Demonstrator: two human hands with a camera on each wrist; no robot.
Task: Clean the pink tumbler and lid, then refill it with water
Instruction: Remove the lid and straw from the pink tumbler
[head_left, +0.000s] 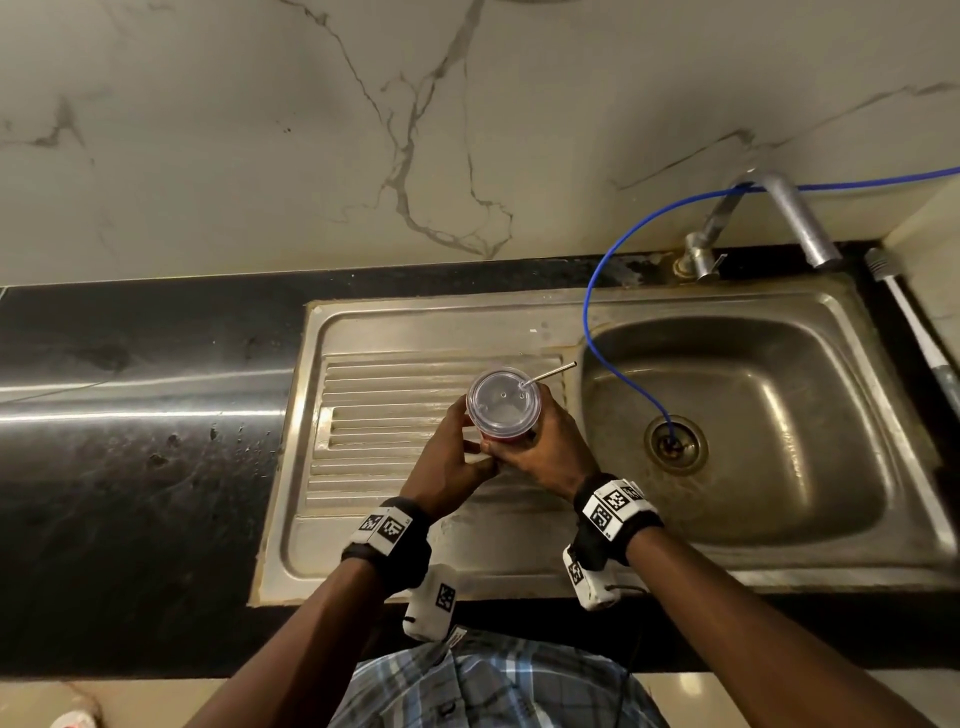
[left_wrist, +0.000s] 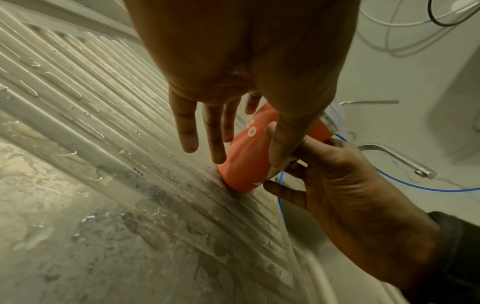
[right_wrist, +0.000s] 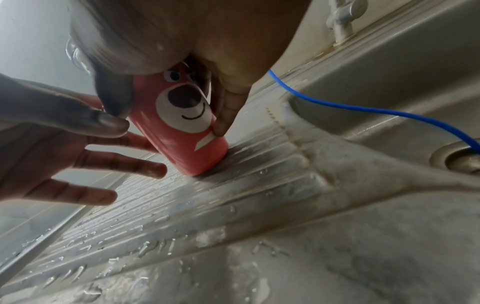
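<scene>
Upright on the ribbed steel drainboard (head_left: 395, 415) stands the pink bear-print tumbler (right_wrist: 182, 131), clear lid (head_left: 503, 397) on. Right hand (head_left: 540, 447) grips it; left hand (head_left: 447, 462) touches it, fingers straight. Wet ridges could let it tip.

Right hand (head_left: 545, 447) curled gripping; left hand (head_left: 451, 462) fingers straight.

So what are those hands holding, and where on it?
The pink tumbler, standing on the sink's ribbed drainboard. The right hand grips its side wall; the left hand's straight fingers only touch the opposite side.
</scene>
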